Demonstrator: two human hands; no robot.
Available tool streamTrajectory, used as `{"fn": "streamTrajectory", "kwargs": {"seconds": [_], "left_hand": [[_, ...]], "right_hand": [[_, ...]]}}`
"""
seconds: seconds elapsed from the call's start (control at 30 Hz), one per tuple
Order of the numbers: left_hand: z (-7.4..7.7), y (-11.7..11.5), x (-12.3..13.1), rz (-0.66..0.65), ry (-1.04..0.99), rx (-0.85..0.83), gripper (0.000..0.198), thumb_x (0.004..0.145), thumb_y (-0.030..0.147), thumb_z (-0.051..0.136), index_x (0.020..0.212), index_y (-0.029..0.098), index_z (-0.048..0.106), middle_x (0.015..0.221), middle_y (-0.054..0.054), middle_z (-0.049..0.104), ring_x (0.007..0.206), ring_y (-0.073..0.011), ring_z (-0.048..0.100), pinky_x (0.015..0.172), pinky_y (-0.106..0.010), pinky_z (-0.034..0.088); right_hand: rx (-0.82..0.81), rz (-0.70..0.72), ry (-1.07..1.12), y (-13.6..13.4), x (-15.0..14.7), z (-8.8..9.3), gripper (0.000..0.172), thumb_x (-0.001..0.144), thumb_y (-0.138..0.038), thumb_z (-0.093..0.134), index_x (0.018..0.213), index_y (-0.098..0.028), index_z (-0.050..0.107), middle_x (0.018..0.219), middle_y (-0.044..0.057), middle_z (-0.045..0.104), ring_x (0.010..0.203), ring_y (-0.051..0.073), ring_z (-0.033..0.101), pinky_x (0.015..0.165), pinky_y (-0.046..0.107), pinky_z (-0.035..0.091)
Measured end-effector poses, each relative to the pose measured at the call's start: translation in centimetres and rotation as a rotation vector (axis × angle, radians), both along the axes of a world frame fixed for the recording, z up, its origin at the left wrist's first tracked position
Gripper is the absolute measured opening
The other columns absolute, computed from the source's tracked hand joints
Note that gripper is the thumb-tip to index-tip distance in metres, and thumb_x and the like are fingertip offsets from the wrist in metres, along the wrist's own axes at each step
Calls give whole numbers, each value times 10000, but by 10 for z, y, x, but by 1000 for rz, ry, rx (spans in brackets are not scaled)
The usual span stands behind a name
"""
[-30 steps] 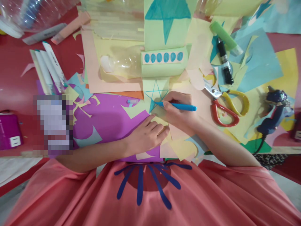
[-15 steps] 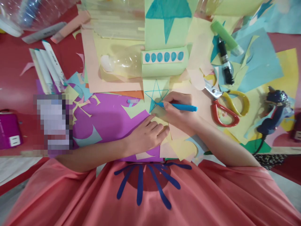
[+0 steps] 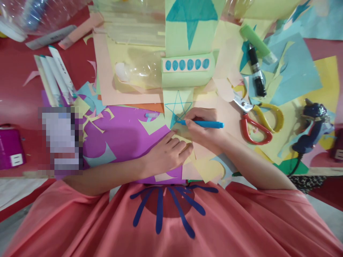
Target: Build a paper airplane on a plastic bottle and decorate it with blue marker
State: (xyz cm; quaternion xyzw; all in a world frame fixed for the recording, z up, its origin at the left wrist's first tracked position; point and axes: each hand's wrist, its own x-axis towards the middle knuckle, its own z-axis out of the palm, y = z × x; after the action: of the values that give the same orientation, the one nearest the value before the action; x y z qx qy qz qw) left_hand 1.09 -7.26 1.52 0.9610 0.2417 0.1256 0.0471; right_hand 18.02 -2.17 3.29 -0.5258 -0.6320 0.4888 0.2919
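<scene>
My right hand (image 3: 205, 131) grips a blue felt-tip pen (image 3: 210, 124), its tip touching the lower left point of an outlined star (image 3: 173, 120), where blue-green colour fills that point. The star is drawn on a pale green strip of paper (image 3: 169, 96). Flat on the papers just below it rests my left hand (image 3: 170, 151), index finger stretched toward the star's lower point and the other fingers loosely bent, holding nothing. Above the strip lies a clear plastic bottle (image 3: 143, 69), partly wrapped in green paper (image 3: 187, 79) that carries a row of blue dots.
Scissors (image 3: 248, 110) with red and yellow handles lie to the right, near a black pen (image 3: 257, 71), a green marker (image 3: 257, 43) and a dark blue corded tool (image 3: 311, 132). On the left are several white markers (image 3: 56, 75) and a blurred phone (image 3: 61, 139). Purple paper (image 3: 125, 132) lies beneath scraps.
The pen and my right hand have shifted slightly down and left near the star's lower left point. My left hand stays in place.
</scene>
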Motion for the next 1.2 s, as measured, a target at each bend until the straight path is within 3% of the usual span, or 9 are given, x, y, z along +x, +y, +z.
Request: {"fn": "streamTrajectory", "kwargs": {"seconds": [0.37,1.2], "left_hand": [[-2,-1,-1,-2,-6,-7,271,901,232,488,1128,107,568,732,-11,573,682,-164,565,964,-434,478],[-4,-2,-1,10,-27,-3,268,898,233,489,1120,107,573,725,-7,577,679,-158,573,1001,-448,463]], "right_hand": [[42,-135,26,-1,-2,-7,199,733,-172,533,554,-189,449,522,-45,431,514,69,383,472,222,318],[44,-162,17,-1,-1,-6,200,725,-159,536,556,-191,434,534,-44,443,519,67,385,482,224,318]]}}
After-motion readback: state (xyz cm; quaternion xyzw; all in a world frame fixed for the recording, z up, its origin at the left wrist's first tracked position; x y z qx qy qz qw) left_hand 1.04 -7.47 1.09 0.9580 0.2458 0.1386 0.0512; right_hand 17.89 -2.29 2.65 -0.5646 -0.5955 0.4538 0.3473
